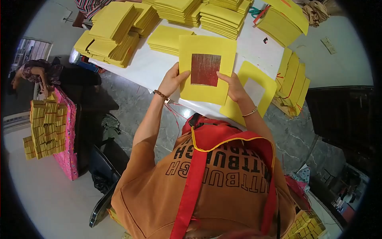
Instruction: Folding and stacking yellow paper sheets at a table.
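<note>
Between my two hands is a yellow paper sheet (203, 44) with a shiny dark-red square in its middle, raised above the near edge of the table. My left hand (172, 81) pinches its left edge, thumb on the front face. At the right edge my right hand (235, 87) grips it the same way, thumb tip over the red square's border. Whether it is one sheet or several together, I cannot tell. Partly behind my right hand, another yellow sheet (266, 77) with a pale square lies at the table's near edge.
Thick stacks of yellow paper (111, 24) stand along the far side of the white table (139, 73). Green-handled scissors (254, 12) lie at the back right. Tied yellow bundles (292, 81) sit off the right edge. Left, a person (38, 75) is near a pink-covered table (68, 139) piled with bundles.
</note>
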A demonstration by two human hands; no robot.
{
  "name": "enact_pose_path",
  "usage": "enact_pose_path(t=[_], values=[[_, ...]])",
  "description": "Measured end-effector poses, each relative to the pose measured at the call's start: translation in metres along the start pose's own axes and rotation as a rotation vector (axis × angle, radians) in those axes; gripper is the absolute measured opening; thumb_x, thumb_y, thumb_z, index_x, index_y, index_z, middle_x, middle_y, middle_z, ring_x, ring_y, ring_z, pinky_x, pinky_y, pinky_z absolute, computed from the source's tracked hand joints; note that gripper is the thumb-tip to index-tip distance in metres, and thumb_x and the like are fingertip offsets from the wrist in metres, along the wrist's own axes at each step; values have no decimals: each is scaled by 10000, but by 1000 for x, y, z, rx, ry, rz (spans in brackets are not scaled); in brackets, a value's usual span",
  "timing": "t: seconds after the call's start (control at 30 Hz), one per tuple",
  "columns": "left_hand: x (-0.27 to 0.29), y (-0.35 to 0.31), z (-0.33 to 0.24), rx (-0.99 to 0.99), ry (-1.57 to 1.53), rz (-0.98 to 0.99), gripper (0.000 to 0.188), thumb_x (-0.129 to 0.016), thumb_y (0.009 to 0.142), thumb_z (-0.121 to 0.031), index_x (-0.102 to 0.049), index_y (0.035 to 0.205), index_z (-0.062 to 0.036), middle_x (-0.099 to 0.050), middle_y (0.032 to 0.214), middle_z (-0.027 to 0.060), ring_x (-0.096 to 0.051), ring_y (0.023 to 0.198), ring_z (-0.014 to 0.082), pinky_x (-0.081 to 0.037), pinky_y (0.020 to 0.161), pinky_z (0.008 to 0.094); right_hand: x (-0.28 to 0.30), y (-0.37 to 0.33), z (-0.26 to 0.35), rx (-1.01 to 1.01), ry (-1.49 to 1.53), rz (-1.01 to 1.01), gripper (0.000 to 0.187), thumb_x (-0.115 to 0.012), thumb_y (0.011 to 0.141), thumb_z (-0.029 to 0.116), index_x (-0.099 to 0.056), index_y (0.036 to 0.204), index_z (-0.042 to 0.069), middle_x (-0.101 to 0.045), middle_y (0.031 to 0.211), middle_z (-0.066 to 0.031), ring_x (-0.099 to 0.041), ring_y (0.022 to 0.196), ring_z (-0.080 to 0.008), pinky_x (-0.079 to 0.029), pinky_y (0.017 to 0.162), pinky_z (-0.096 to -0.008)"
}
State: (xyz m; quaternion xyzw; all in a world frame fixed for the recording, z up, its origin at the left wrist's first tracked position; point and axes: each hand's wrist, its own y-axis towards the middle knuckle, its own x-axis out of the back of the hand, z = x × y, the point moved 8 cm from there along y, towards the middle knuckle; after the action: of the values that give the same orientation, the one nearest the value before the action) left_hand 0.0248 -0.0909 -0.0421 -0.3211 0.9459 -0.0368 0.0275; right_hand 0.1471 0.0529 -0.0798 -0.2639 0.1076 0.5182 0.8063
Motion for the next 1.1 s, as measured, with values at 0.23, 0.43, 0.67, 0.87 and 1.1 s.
enact_pose_path(t=[0.23, 0.43, 0.67, 0.87, 1.1], values=[[-24, -12, -2, 82, -64, 4, 506, -466, 847, -39, -262, 1310, -36, -552, 1070, 129, -543, 925, 154, -414, 814, 257, 7, -18, -7, -54, 34, 45, 369, -558, 803, 83, -467, 1144, -23, -542, 1084, -76, -543, 946, -156, -453, 797, -280], [-71, -15, -23, 41, -112, 177, 699, -425, 808, 59, -71, 1388, -107, -556, 1068, 126, -533, 878, 143, -415, 793, 276, 56, -64, 14, -48, 7, -58, 249, -565, 795, 76, -520, 1035, 27, -561, 912, -14, -544, 804, -103, -457, 711, -252], [-145, -18, -67, -874, 824, 13, 537, -498, 675, -11, -481, 1187, -174, -402, 1233, 156, -382, 1088, 331, -328, 873, 418, 111, -127, 33, 79, 164, -295, 235, -575, 793, 49, -517, 1020, 33, -567, 870, -17, -554, 754, -104, -462, 635, -221], [-195, -39, -36, -1136, 1036, 405, 387, -546, 699, -125, -557, 1079, -193, -476, 1180, 2, -432, 1054, 226, -325, 856, 372, 113, -153, 19, 58, 211, -374, 287, -570, 783, 39, -499, 1057, -4, -570, 969, -65, -564, 829, -144, -471, 718, -279], [-198, -42, -9, -1027, 1027, 567, 323, -541, 732, -192, -573, 1053, -161, -528, 1126, 2, -454, 1039, 191, -317, 838, 355, 127, -164, -8, 47, 247, -449, 339, -545, 799, 38, -475, 1130, 17, -541, 1068, -85, -551, 911, -161, -462, 777, -294]])
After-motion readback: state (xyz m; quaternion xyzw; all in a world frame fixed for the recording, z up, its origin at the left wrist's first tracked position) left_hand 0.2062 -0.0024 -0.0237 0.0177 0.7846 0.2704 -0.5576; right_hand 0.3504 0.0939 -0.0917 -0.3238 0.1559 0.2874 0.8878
